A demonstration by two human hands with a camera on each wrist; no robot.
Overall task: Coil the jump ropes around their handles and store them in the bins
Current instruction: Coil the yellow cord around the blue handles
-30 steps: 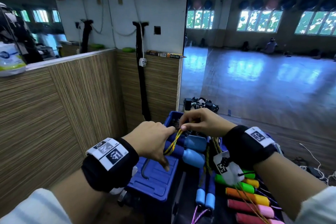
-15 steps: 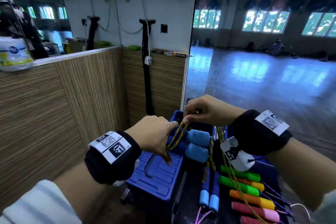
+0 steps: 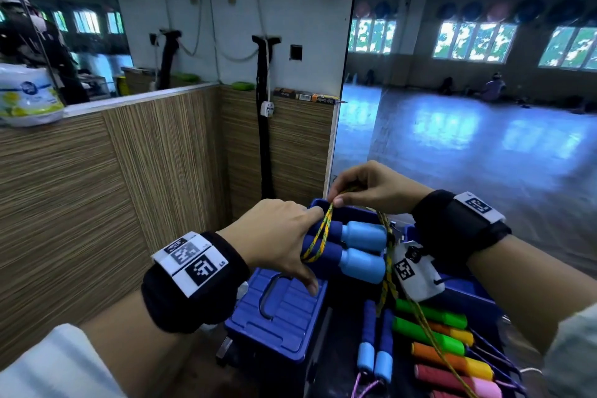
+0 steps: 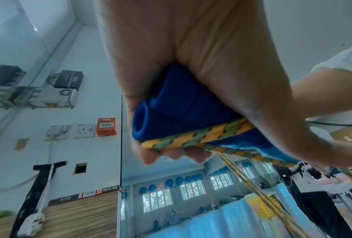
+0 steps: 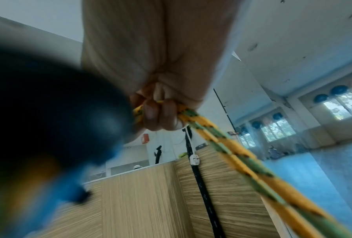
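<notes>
Gripping a pair of blue handles (image 3: 347, 249) side by side, the left hand (image 3: 277, 236) has its fingers and thumb curled round the dark foam ends, light-blue ends pointing right; the left wrist view shows the same hold, fingertips (image 4: 171, 154) wrapped under the foam. Yellow-green rope (image 3: 318, 239) crosses the dark foam in two strands just beside the left thumb. Right hand (image 3: 371, 189) sits above and slightly behind the handles, fingers bent, pinching the rope doubled between thumb and fingertips; right wrist view confirms the pinch, two strands running off toward the lower right. Slack rope hangs down past the light-blue ends. All of this is held over a blue bin (image 3: 323, 203), its blue lid (image 3: 277, 310) lying below the left hand. Lower right: other jump ropes in a row, handles green (image 3: 429, 313), orange (image 3: 445, 355), pink (image 3: 458, 381), plus one blue pair (image 3: 374, 346)
</notes>
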